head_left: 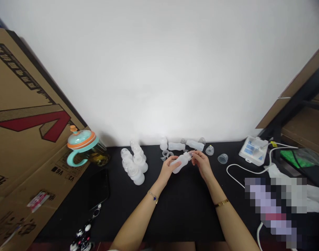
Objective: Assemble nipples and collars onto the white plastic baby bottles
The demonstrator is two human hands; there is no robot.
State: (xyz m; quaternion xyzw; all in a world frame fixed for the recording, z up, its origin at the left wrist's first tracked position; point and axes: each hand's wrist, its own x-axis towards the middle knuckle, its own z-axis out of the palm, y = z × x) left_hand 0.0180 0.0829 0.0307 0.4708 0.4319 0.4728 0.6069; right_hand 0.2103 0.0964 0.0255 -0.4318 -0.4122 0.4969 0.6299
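My left hand is wrapped round a frosted white baby bottle, which is tilted with its neck up to the right. At the bottle's mouth, my right hand pinches a small translucent piece, too small to tell its exact kind. Behind the hands lie two more frosted bottle bodies on their sides. Several translucent rings are just beyond my left hand. To the right are clear dome caps, one of them farther right.
Several capped bottles stand grouped on the left of the black table. Farther left are a teal-lidded jug, a phone with a beaded charm, and a cardboard box. A white case and white cable lie right.
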